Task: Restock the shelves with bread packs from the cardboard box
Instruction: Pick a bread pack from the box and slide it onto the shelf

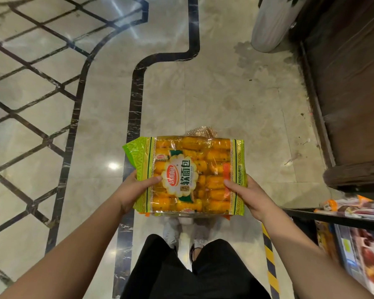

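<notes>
- The bread pack (188, 175) is a flat, rectangular pillow of glossy, crinkled clear film with green-and-gold patterned end bands. It has a scalloped cream label with a red oval logo, and rows of small golden-orange rolls show through.
- It is held level in the air at the middle of the view, above the floor and the person's feet.
- Under it, a second wrapper (200, 131) shows as a crimped gold-patterned edge at the pack's 12 o'clock. Orange corners also peek out along its 6 o'clock edge. How many packs lie beneath cannot be told.
- The left hand (136, 190) grips the pack's 8 o'clock corner, thumb laid flat on top and fingers hidden below.
- The right hand (251, 197) grips the 4 o'clock side the same way, thumb on top. Both forearms are bare.
- At 6 o'clock of the pack are two pale shoes (171, 231) and black trousers (203, 272).
- The floor (225, 93) is polished beige marble with dark veined inlay lines, and a lattice pattern at 9 to 11 o'clock.
- One strip of yellow-and-black tape (270, 262) runs on the floor at 5 o'clock.
- At 4 o'clock, a dark shelf (333, 219) carries shiny snack packets (354, 207).
- At 2 o'clock stands a dark wooden cabinet (354, 83), and at 1 o'clock a white cylindrical pot (272, 22).
</notes>
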`<state>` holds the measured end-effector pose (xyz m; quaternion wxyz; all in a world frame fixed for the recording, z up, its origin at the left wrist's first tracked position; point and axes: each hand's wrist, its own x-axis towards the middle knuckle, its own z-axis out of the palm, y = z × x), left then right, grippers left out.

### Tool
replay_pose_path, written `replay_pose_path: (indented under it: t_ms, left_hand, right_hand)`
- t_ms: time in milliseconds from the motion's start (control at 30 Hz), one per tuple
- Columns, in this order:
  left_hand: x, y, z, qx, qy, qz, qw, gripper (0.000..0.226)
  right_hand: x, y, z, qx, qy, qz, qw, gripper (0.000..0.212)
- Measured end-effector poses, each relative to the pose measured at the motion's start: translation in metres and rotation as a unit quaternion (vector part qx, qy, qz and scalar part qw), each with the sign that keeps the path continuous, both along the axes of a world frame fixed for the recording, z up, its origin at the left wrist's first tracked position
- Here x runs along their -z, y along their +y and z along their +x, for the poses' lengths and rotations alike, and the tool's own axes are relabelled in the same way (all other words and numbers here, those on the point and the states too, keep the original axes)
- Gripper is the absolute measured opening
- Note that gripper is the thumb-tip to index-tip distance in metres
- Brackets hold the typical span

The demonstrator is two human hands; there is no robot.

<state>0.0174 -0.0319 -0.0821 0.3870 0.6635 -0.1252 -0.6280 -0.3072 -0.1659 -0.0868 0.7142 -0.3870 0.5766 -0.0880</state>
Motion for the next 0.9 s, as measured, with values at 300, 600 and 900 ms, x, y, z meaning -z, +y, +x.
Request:
replay_pose_path:
  t_ms: [300, 600, 900]
  left_hand:
    - [-0.085, -0.033, -0.004, 0.037, -0.010, -0.101, 0.994, 0.092]
    - [-0.172, -0.086, -0.027, 0.128, 0.002, -0.228, 0.965, 0.105]
    - [-0.245, -0.127, -0.083, 0.293, -0.014, -0.350, 0.890, 0.112]
  right_hand:
    - [-0.088, -0.010, -0.029, 0.017, -0.084, -0.090, 0.992, 0.076]
    - [-0.185, 0.022, -0.078, 0.111, -0.124, -0.204, 0.965, 0.075]
    - [-0.253, 0.121, -0.113, 0.339, -0.101, -0.264, 0.897, 0.080]
